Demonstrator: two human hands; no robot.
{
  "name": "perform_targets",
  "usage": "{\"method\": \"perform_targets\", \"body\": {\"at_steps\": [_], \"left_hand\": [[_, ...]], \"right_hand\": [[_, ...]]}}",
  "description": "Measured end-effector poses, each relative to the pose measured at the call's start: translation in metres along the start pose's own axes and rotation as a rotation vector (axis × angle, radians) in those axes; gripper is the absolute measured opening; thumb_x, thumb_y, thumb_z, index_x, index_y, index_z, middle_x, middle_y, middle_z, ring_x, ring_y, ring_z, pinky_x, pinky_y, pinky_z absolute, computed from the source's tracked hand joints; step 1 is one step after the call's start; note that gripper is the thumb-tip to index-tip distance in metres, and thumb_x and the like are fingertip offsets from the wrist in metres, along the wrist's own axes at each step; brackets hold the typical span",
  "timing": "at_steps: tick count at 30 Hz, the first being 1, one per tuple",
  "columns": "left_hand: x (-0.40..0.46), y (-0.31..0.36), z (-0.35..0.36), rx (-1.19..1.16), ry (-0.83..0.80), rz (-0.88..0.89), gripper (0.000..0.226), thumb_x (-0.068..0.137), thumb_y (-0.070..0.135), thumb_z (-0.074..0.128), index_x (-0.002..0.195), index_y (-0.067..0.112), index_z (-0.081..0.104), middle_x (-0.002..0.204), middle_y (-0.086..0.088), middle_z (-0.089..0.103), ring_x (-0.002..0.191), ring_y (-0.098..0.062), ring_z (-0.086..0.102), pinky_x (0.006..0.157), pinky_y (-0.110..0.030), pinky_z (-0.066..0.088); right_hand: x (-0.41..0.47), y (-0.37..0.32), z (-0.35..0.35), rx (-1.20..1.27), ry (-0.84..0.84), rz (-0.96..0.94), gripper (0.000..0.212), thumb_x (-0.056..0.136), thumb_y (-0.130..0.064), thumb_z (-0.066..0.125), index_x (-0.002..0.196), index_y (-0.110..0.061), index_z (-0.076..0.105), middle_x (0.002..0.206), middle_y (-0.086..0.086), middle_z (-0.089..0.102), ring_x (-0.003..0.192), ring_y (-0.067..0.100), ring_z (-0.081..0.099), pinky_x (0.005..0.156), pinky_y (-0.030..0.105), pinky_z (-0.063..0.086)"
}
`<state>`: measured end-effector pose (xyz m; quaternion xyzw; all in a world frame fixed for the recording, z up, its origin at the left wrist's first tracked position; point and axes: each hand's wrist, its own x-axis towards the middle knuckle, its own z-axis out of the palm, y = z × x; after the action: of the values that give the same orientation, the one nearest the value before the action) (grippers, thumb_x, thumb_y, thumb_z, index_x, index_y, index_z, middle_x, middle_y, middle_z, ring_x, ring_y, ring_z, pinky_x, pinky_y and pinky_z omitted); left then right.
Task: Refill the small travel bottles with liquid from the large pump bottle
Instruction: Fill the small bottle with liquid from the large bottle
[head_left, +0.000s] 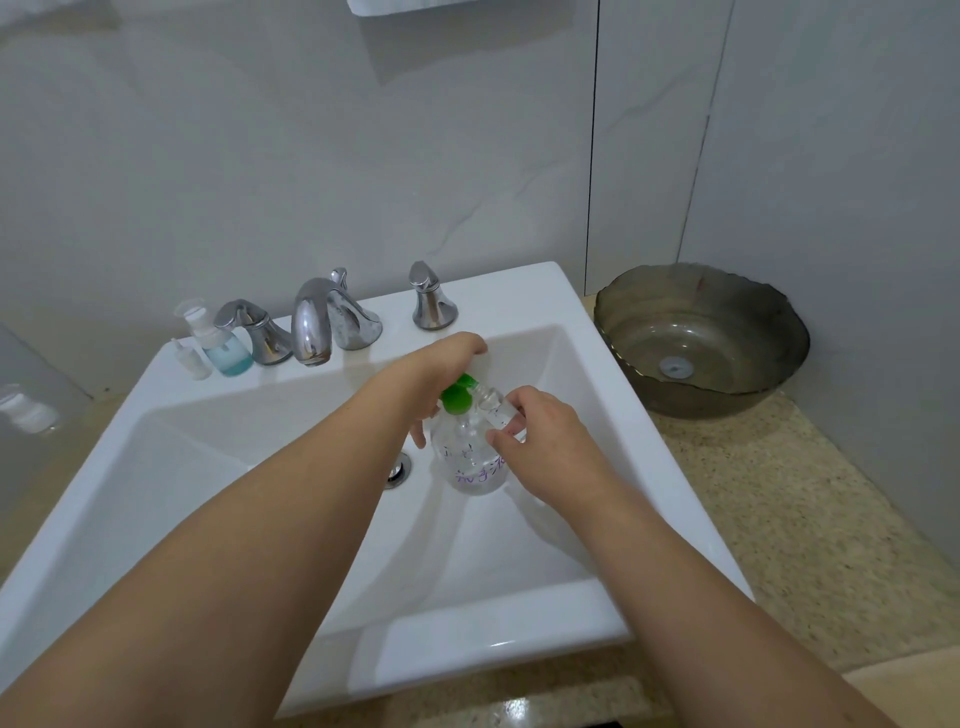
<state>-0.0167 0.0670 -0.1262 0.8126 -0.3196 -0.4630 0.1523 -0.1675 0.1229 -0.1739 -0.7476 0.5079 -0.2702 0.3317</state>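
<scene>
A large clear pump bottle (470, 457) with purple writing and a green pump head (460, 397) stands inside the white sink (208, 395). My left hand (441, 364) lies over the green pump head from above. My right hand (540, 436) holds a small clear travel bottle (496, 408), tilted, with its open mouth right by the pump's spout. Another small white travel bottle (189, 358) stands on the sink's back ledge at the left.
A blue-liquid foam dispenser (221, 345) stands beside the chrome tap (311, 322) and its two handles. A dark glass bowl (701, 338) sits on the speckled counter at the right. The sink drain (397, 470) is just left of the pump bottle.
</scene>
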Motion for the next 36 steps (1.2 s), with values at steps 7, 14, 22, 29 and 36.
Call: {"method": "perform_targets", "body": {"at_steps": [7,14,22,29,36], "left_hand": [[-0.003,0.002,0.002,0.005,0.007,0.003,0.068,0.094,0.055,0.042,0.146,0.012,0.045,0.148,-0.016,0.047,0.138,-0.045,0.039,0.090,-0.079,0.043],[0.001,0.006,0.009,0.069,0.126,0.044,0.040,0.095,0.017,0.030,0.121,0.001,0.056,0.130,-0.028,0.055,0.112,-0.051,0.057,0.079,-0.072,0.053],[0.004,0.002,0.011,0.090,0.164,0.079,0.039,0.091,0.005,0.029,0.109,-0.002,0.063,0.116,-0.031,0.062,0.101,-0.053,0.064,0.078,-0.072,0.053],[0.001,0.001,0.000,0.072,-0.009,0.003,0.069,0.090,0.058,0.047,0.142,0.012,0.051,0.142,-0.013,0.050,0.134,-0.042,0.044,0.090,-0.074,0.047],[0.005,0.002,-0.001,0.058,-0.024,0.006,0.071,0.087,0.058,0.046,0.139,0.011,0.052,0.138,-0.015,0.056,0.128,-0.045,0.050,0.080,-0.077,0.049]], "right_hand": [[-0.001,0.000,-0.001,0.016,-0.004,-0.005,0.017,0.090,-0.028,0.063,0.102,-0.018,0.055,0.100,-0.003,0.059,0.091,0.016,0.056,0.079,0.034,0.047],[0.001,0.001,0.000,-0.012,0.001,0.007,0.018,0.089,-0.028,0.063,0.103,-0.018,0.055,0.101,-0.002,0.059,0.093,0.019,0.056,0.081,0.037,0.048],[0.002,0.002,0.002,-0.025,-0.005,0.014,0.021,0.089,-0.028,0.063,0.106,-0.018,0.056,0.104,-0.001,0.059,0.095,0.021,0.056,0.083,0.037,0.048],[0.000,0.001,0.001,-0.005,-0.017,0.003,0.021,0.091,-0.028,0.062,0.107,-0.019,0.054,0.105,-0.002,0.059,0.093,0.018,0.057,0.079,0.035,0.048],[0.000,0.000,-0.002,-0.069,0.006,-0.027,0.025,0.090,-0.034,0.061,0.110,-0.019,0.056,0.104,-0.004,0.061,0.097,0.018,0.056,0.082,0.037,0.047]]}}
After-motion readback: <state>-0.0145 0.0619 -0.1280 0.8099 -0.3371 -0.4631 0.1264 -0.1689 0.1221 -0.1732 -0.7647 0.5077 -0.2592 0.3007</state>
